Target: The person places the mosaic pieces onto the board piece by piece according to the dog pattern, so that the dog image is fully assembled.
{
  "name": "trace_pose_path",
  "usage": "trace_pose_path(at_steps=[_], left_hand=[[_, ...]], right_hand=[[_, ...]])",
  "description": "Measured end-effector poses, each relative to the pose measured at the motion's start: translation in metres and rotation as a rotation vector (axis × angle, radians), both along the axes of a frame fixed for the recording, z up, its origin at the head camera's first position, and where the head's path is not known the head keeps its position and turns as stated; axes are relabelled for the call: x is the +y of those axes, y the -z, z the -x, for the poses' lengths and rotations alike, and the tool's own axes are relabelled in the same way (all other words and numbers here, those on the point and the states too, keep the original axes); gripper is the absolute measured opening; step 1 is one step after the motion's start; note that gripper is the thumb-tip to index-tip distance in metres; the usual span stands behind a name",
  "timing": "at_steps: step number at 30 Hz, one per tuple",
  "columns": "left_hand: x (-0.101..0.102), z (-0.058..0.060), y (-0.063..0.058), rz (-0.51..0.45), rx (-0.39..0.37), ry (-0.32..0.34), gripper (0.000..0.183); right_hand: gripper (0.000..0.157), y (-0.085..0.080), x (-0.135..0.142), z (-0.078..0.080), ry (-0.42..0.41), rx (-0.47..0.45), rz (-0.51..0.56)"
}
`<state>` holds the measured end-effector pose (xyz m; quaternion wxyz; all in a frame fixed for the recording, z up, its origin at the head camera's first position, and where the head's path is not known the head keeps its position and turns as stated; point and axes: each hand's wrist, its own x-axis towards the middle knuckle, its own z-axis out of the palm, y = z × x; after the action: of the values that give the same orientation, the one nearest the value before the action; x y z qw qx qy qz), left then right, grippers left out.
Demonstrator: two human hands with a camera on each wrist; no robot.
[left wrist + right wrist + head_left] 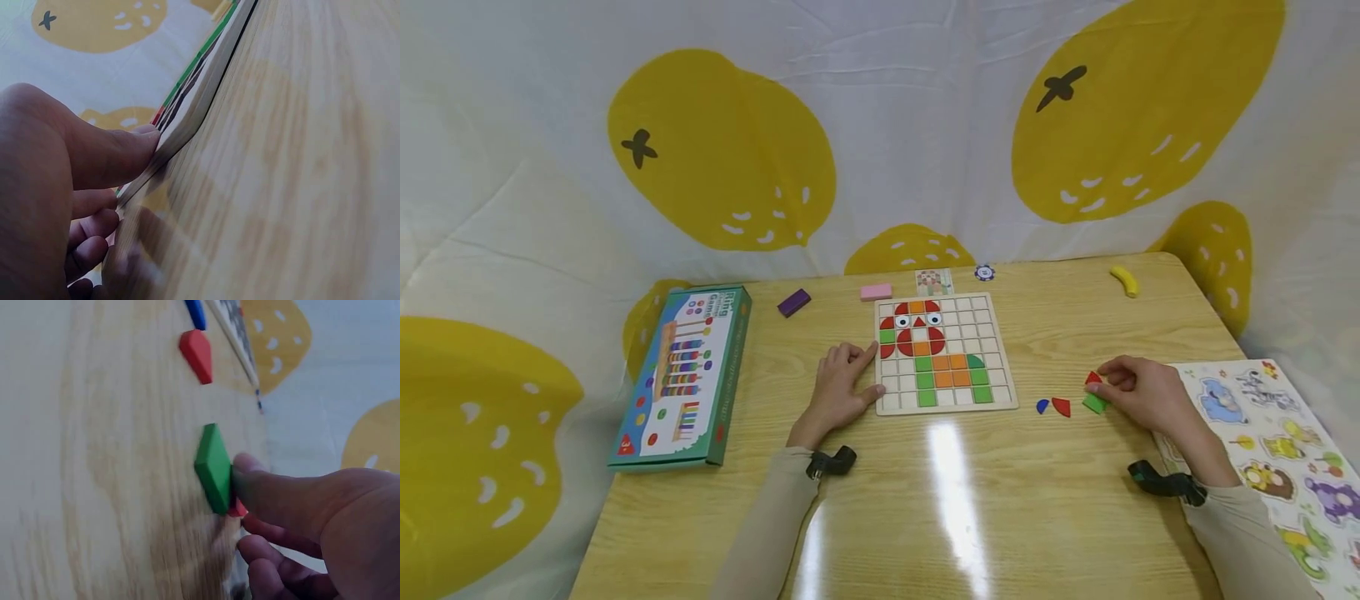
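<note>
A wooden grid board carries red, orange, green and white pieces laid out as an animal picture. My left hand rests at its left edge, thumb and index finger touching the rim; the left wrist view shows the thumb against that edge. With thumb and fingertips my right hand pinches a small red piece at the tabletop, partly hidden by the fingers. Touching or close beside it lies a green square. To the left are a red quarter-circle piece and a blue piece.
A boxed ring game lies at left, an animal puzzle board under the right forearm. Along the back are a purple block, a pink block, a picture card, a round chip and a toy banana.
</note>
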<state>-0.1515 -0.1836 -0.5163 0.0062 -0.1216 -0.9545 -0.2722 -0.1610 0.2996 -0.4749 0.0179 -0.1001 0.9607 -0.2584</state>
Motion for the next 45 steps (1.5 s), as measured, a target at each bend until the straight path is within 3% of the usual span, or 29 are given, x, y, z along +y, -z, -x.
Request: trace_pose_path(at_steps=[9,14,19,23,26,33,40,45], left_hand=[[-0.002,0.001,0.005,-0.005,0.007,-0.005,0.074],[-0.002,0.001,0.003,-0.009,0.007,0.003,0.074],[-0.004,0.001,0.002,0.0,0.006,0.002,0.074],[-0.004,0.0,0.002,-0.007,0.004,0.004,0.075],[-0.003,0.0,0.002,-0.013,0.005,0.006,0.075],[-0.003,0.001,0.003,-0.014,0.02,0.011,0.075],[-0.003,0.001,0.003,-0.001,0.021,0.014,0.075],[-0.003,0.001,0.003,-0.003,0.021,0.012,0.075]], right_hand=[[0.026,-0.002,-0.015,0.012,-0.079,-0.075,0.012],[0.02,0.001,-0.027,0.02,-0.097,-0.016,0.104],[0.022,0.001,-0.059,0.048,-0.113,0.066,0.292],[0.028,-0.003,-0.096,0.076,-0.103,0.022,0.45],[0.031,-0.002,-0.124,0.095,-0.087,-0.008,0.506],[0.026,0.011,-0.169,0.12,-0.141,-0.028,0.36],[0.022,0.018,-0.184,0.121,-0.22,-0.046,0.254],[0.021,0.02,-0.187,0.121,-0.215,-0.026,0.267]])
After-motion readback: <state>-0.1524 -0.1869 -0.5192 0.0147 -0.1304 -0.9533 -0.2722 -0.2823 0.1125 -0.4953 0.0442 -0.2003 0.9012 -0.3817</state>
